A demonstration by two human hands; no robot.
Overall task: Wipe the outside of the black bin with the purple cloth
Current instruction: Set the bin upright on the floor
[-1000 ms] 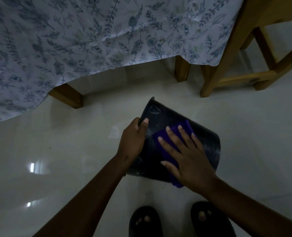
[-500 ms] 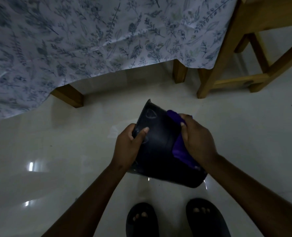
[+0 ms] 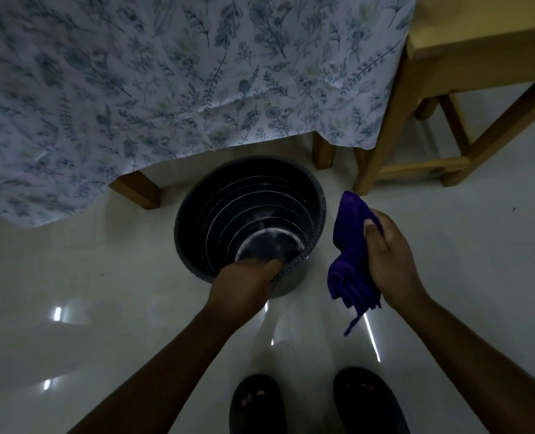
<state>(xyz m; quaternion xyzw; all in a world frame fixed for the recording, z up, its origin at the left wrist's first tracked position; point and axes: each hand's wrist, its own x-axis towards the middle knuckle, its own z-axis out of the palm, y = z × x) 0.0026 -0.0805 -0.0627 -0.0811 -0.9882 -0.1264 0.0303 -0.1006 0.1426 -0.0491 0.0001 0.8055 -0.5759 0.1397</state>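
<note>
The black bin (image 3: 197, 195) stands upright on the glossy pale floor, its open mouth facing me and its ribbed inside visible down to the base. My left hand (image 3: 244, 281) grips the bin's near rim, fingers hooked over the edge. Just right of the bin, my right hand (image 3: 388, 261) holds the bunched purple cloth (image 3: 352, 255) in the air, clear of the bin's wall. A loose corner of the cloth hangs down below the hand.
A table under a floral tablecloth (image 3: 172, 76) overhangs just behind the bin, with wooden legs (image 3: 139, 192) close by. A wooden chair (image 3: 448, 89) stands at the back right. My two feet in dark sandals (image 3: 316, 402) are at the bottom.
The bin went from tilted on its side to standing upright. My right hand lifted the cloth off the bin's wall and moved right. My left hand shifted to the near rim.
</note>
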